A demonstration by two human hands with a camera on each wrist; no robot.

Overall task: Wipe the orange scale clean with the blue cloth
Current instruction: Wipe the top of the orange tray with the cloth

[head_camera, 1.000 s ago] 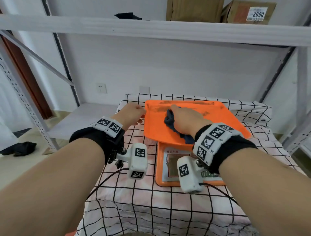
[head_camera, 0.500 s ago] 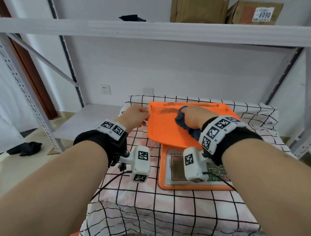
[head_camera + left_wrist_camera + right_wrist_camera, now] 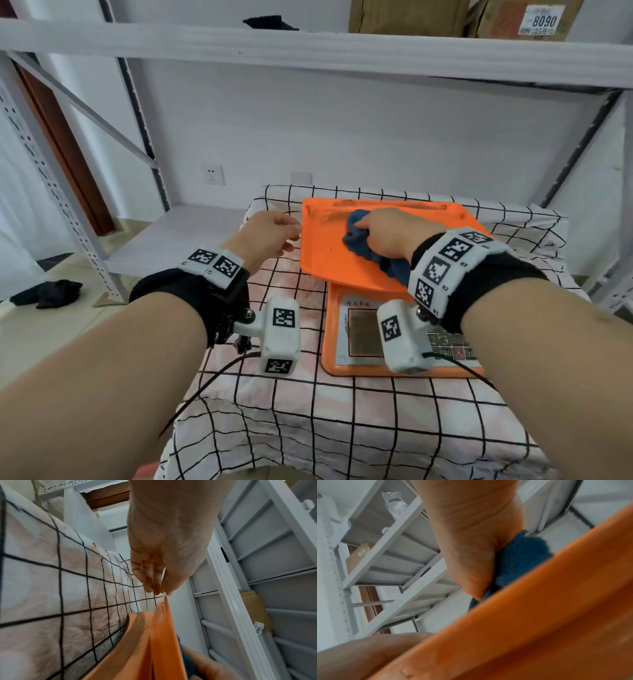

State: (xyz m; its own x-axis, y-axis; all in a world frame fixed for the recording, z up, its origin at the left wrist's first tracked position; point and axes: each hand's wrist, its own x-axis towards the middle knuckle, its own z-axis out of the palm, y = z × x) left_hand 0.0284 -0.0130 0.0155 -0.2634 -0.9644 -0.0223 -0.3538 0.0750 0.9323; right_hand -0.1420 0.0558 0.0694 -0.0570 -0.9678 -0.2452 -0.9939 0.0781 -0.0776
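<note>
The orange scale (image 3: pixel 337 363) stands on a checkered tablecloth, its orange tray (image 3: pixel 325 260) on top with dark smears along the far rim. My right hand (image 3: pixel 387 233) grips the bunched blue cloth (image 3: pixel 356 236) and presses it onto the far middle of the tray. In the right wrist view the cloth (image 3: pixel 522 558) bulges from under the palm above the tray's rim (image 3: pixel 539 615). My left hand (image 3: pixel 270 233) is at the tray's left edge. The left wrist view shows its thumb and fingertips (image 3: pixel 157 588) closed together on the tray's rim (image 3: pixel 164 642).
The checkered tablecloth (image 3: pixel 342 428) covers a small table inside a grey metal rack. A rack beam (image 3: pixel 308 48) with cardboard boxes (image 3: pixel 407 15) runs overhead. A low shelf board (image 3: pixel 178 233) lies to the left, with a dark rag on the floor (image 3: pixel 48 293). Rack uprights stand on both sides.
My right hand rubbed the cloth to the right, then back to the left, over the far part of the tray. The left hand stayed at the tray's left edge.
</note>
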